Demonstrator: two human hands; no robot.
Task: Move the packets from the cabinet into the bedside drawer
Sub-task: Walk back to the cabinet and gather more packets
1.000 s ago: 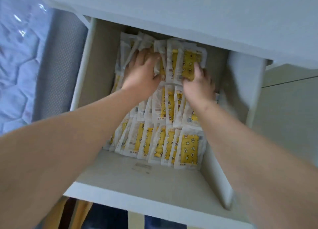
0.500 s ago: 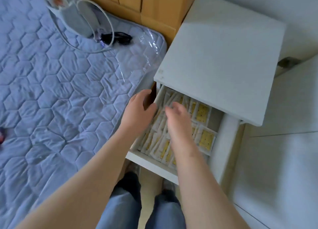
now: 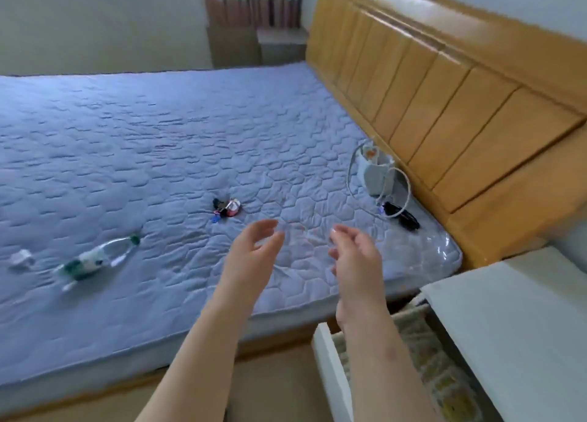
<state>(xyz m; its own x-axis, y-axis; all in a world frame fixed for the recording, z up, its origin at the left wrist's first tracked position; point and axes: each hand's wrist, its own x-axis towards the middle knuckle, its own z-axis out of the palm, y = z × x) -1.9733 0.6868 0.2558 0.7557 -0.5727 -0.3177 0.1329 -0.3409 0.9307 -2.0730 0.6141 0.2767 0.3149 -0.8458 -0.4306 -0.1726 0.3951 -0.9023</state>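
Observation:
The white bedside drawer (image 3: 330, 367) stands pulled out at the lower right, under the white nightstand top (image 3: 508, 326). Rows of white-and-yellow packets (image 3: 422, 351) fill it, partly hidden by my right forearm. Both hands are raised above the mattress, away from the drawer. My left hand (image 3: 254, 247) has loosely bent fingers and holds nothing. My right hand (image 3: 355, 256) is also empty, fingers relaxed. No cabinet shows in this view.
A blue quilted mattress (image 3: 158, 155) fills the left and centre, with a wooden headboard (image 3: 444, 97) on the right. On it lie a plastic bottle (image 3: 95, 259), a bunch of keys (image 3: 227, 210), a grey pouch with cord (image 3: 374, 174) and dark sunglasses (image 3: 401, 215).
Both hands came out of the drawer, where they pressed on the packets, and rose empty over the bed. The view swung up and left from the drawer to the mattress.

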